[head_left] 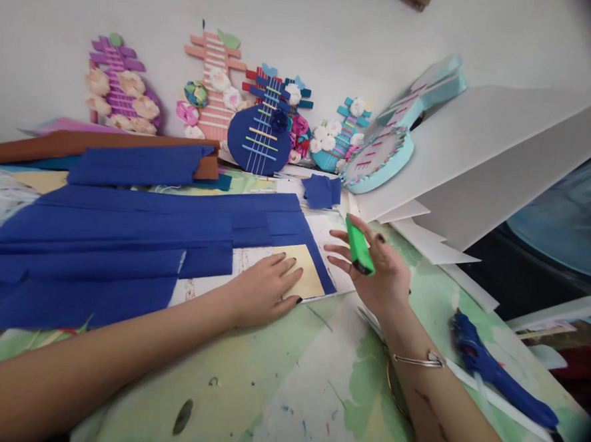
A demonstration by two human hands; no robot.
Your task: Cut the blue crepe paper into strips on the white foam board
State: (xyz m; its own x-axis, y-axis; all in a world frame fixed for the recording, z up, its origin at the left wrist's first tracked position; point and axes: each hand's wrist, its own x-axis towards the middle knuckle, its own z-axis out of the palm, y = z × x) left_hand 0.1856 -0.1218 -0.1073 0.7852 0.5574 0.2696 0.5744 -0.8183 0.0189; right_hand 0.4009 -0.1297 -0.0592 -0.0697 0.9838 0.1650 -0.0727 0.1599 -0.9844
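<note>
My left hand (264,289) lies flat, fingers stretched out, on a tan card (305,275) near the front edge of several long blue crepe paper strips (124,237). To its right, my right hand (372,269) hovers above the table and grips a small green tool (359,245), perhaps a cutter, between thumb and fingers; the other fingers are spread. A thin bracelet circles my right wrist.
A blue glue gun (496,373) lies on the paint-stained table (285,394) at right. Paper guitar-shaped crafts (261,132) with flowers lean on the back wall. White foam boards (479,165) slant at right. Small blue paper pieces (321,190) sit behind the hands.
</note>
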